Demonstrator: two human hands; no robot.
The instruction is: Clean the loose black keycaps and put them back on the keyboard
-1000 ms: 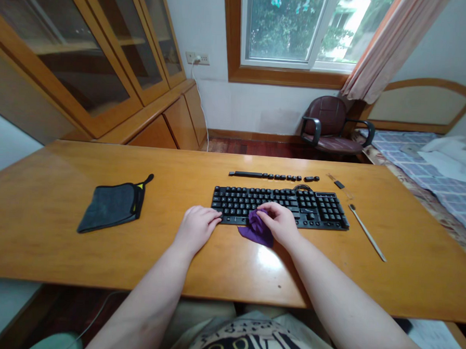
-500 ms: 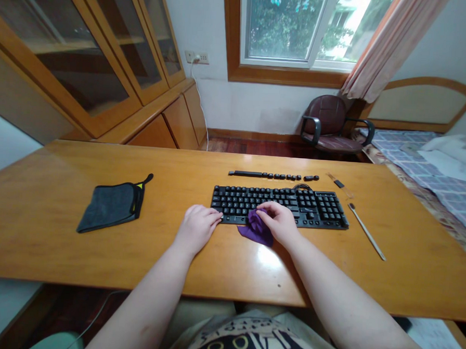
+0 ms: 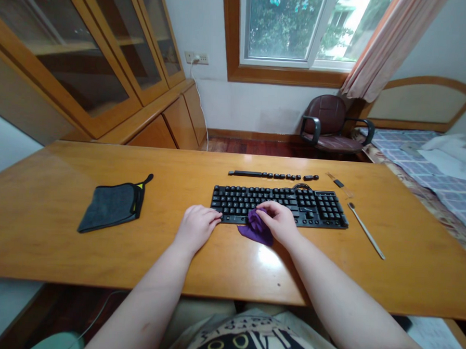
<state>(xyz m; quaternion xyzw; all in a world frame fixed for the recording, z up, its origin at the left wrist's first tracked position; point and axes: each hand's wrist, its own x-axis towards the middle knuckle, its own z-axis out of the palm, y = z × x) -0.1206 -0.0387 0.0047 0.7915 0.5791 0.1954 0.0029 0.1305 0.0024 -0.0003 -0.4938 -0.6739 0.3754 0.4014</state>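
A black keyboard (image 3: pixel 239 200) lies on the wooden desk, its bottom row bare of several keycaps. My left hand (image 3: pixel 198 222) grips its front left corner, fingers together and thumb against the edge. In my right hand (image 3: pixel 279 221) a crumpled purple cloth (image 3: pixel 256 233) is pinched between thumb and fingers. Part of that cloth rests on the keyboard's front row, and the rest drapes onto the desk before it. Behind the keyboard runs a line of loose black keycaps (image 3: pixel 248 174), among them a long space bar.
A wire keycap puller (image 3: pixel 338 183) and a thin brush (image 3: pixel 366 231) lie right of the keyboard. At the left is a folded dark grey cloth (image 3: pixel 110 207) with a loop. Beyond the desk (image 3: pixel 170 171) stand a glass-fronted cabinet (image 3: pixel 143 102), an office chair (image 3: pixel 329 122) and a bed (image 3: pixel 425 158).
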